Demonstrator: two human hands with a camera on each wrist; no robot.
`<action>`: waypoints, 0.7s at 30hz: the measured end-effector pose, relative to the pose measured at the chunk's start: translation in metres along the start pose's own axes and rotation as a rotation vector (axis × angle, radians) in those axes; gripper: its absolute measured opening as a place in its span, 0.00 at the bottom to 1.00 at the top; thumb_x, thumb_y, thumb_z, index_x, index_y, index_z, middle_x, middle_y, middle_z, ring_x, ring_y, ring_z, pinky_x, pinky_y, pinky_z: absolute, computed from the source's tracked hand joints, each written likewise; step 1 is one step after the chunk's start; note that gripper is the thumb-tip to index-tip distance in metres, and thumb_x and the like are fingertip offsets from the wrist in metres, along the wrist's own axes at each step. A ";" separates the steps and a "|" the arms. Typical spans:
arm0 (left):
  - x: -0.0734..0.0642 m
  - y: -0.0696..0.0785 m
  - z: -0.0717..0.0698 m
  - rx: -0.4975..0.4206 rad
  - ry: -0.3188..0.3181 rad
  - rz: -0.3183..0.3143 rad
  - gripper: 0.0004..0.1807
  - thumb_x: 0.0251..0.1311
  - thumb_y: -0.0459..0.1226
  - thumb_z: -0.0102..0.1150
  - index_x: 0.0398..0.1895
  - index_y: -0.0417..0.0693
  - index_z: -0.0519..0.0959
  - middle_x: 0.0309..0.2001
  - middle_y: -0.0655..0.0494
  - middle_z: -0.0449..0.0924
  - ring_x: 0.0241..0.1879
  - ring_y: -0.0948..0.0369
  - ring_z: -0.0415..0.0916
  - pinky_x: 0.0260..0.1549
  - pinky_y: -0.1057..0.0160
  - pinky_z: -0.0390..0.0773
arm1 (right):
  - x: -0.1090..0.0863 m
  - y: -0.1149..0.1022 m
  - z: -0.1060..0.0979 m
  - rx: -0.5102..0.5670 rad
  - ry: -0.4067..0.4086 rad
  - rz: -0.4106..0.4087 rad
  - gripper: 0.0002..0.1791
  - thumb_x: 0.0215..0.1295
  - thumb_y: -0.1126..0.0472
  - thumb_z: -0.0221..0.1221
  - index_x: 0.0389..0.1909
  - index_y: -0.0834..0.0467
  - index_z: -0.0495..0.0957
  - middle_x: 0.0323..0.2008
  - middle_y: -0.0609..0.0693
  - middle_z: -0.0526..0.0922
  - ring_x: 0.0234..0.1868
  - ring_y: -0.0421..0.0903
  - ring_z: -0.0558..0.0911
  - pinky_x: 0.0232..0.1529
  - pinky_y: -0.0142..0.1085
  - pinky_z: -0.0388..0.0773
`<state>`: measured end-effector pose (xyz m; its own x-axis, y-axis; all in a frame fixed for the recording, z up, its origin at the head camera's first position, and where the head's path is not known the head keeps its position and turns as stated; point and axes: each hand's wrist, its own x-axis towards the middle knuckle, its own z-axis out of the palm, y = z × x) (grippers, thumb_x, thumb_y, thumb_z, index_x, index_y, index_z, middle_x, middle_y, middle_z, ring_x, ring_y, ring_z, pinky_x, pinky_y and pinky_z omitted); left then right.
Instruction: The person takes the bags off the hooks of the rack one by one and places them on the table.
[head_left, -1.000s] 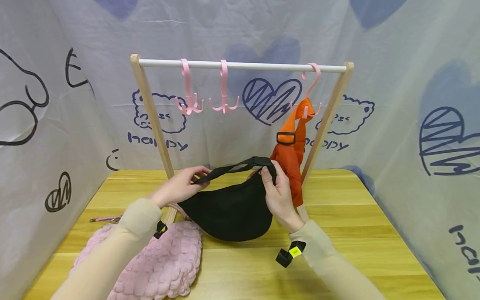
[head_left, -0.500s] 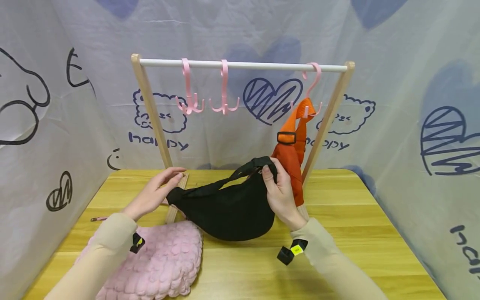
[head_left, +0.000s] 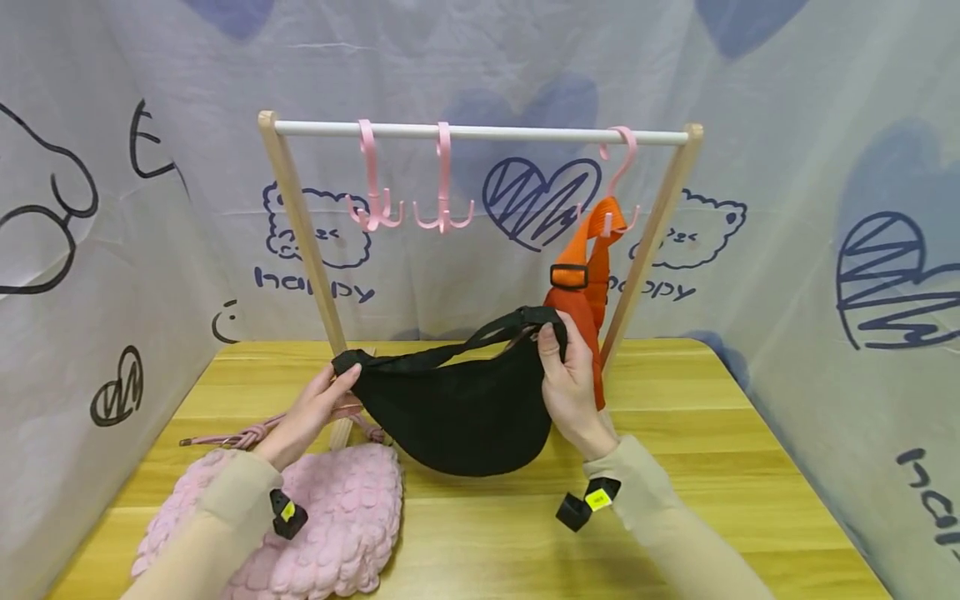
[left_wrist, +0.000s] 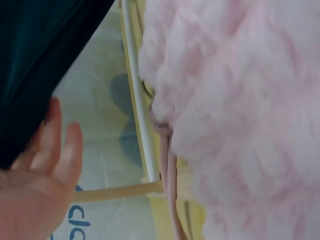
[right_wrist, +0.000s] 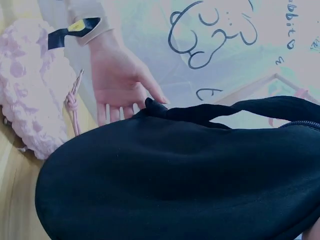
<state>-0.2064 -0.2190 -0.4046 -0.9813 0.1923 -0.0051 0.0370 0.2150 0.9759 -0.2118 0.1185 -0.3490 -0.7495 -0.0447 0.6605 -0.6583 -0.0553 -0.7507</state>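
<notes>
A black crescent-shaped sling bag [head_left: 461,417] is held up above the table in the head view, its strap [head_left: 442,354] looping over the top. My right hand [head_left: 573,387] grips its upper right corner and the strap end, thumb in front and fingers behind. At the upper left corner my left hand [head_left: 311,417] pinches the bag, thumb on the near side. In the right wrist view the left hand's other fingers [right_wrist: 115,112] extend behind that corner. A pink puffy bag [head_left: 337,508] lies below my left forearm, its knotted strap [head_left: 255,433] behind it.
A rack with a white rail [head_left: 525,133] and wooden legs stands at the back. Pink hooks [head_left: 444,179] hang from it. An orange-red bag [head_left: 577,308] hangs on the right hook [head_left: 622,167], just behind my right hand. Patterned cloth [head_left: 480,50] surrounds the wooden table [head_left: 697,467].
My left hand let go of the strap, moved left, then came to the bag's left corner and took hold of it. The strap sank lower. The right hand kept its grip, shifting slightly right.
</notes>
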 end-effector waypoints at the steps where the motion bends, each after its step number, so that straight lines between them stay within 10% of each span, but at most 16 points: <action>1: 0.000 0.000 0.001 -0.036 -0.021 -0.005 0.33 0.80 0.52 0.36 0.76 0.41 0.53 0.52 0.60 0.83 0.48 0.69 0.83 0.58 0.61 0.80 | 0.000 0.000 -0.001 0.021 0.009 0.007 0.16 0.81 0.61 0.43 0.53 0.70 0.70 0.39 0.41 0.81 0.42 0.39 0.82 0.50 0.29 0.77; 9: -0.002 0.003 0.009 -0.257 -0.062 0.028 0.18 0.79 0.55 0.33 0.53 0.61 0.72 0.42 0.75 0.84 0.45 0.73 0.82 0.47 0.68 0.80 | -0.004 -0.002 -0.005 0.197 0.054 0.092 0.11 0.80 0.55 0.44 0.53 0.52 0.72 0.41 0.45 0.79 0.39 0.41 0.84 0.50 0.30 0.81; 21: -0.003 0.008 0.033 -0.231 0.269 0.204 0.09 0.78 0.44 0.45 0.46 0.59 0.78 0.39 0.70 0.82 0.41 0.72 0.80 0.46 0.73 0.79 | -0.008 0.002 -0.021 0.034 0.104 0.080 0.18 0.81 0.57 0.42 0.65 0.59 0.65 0.55 0.45 0.72 0.51 0.39 0.74 0.55 0.28 0.70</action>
<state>-0.1965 -0.1864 -0.4037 -0.9738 -0.0551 0.2206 0.2223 -0.0284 0.9746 -0.2083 0.1400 -0.3562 -0.8037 0.0529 0.5926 -0.5949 -0.0891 -0.7989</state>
